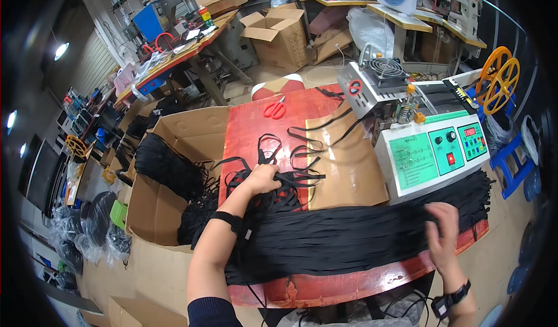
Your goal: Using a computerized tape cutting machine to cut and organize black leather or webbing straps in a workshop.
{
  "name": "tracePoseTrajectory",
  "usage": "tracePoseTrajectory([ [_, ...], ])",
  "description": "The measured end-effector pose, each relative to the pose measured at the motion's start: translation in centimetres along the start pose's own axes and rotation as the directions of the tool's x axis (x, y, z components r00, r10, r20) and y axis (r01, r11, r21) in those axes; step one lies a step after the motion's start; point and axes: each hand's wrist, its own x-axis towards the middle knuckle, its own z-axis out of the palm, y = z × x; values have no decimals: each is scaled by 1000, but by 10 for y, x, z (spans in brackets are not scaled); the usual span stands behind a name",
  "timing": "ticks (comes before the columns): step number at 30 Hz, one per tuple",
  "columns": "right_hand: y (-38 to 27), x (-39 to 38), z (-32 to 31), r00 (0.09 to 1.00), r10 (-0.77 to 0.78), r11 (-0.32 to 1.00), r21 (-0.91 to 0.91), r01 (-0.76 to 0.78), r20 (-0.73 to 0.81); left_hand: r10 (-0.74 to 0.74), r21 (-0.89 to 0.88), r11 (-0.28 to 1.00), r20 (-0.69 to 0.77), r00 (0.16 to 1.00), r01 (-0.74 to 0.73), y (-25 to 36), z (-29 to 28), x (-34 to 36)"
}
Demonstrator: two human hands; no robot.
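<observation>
A thick bundle of long black flat straps (337, 237) lies along the front of the red table (256, 118). My left hand (264, 179) reaches over a loose tangle of black straps (285, 196) left of the middle, fingers curled into some of them; the fingertips are partly hidden. Over the right part of the bundle is my right hand (443, 228), slightly blurred, with thumb and fingers apart and nothing seen in it. Behind the bundle stands a strap-cutting machine (430, 153) with a green panel, and black straps run from its left side onto a brown sheet (343, 170).
An open cardboard box (154, 205) full of black straps adjoins the table's left side. Red-handled scissors (275, 110) lie near the table's back. Orange reels (500, 83) stand beyond the machine, a blue stool (512, 165) to its right. Another carton (279, 39) sits behind.
</observation>
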Motion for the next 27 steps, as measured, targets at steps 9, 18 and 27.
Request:
tracePoseTrajectory([
  [9, -139, 173, 210, 813, -409, 912, 150, 382, 414, 62, -349, 921, -306, 950, -173, -2, -54, -58],
  [18, -180, 189, 260, 806, -350, 877, -134, 461, 478, 34, -372, 910, -369, 929, -181, -13, -73, -71],
  [27, -212, 260, 195, 757, -430, 596, -475, 647, 492, -11, 164, 981, -486, 874, 103, -36, -91, -114],
])
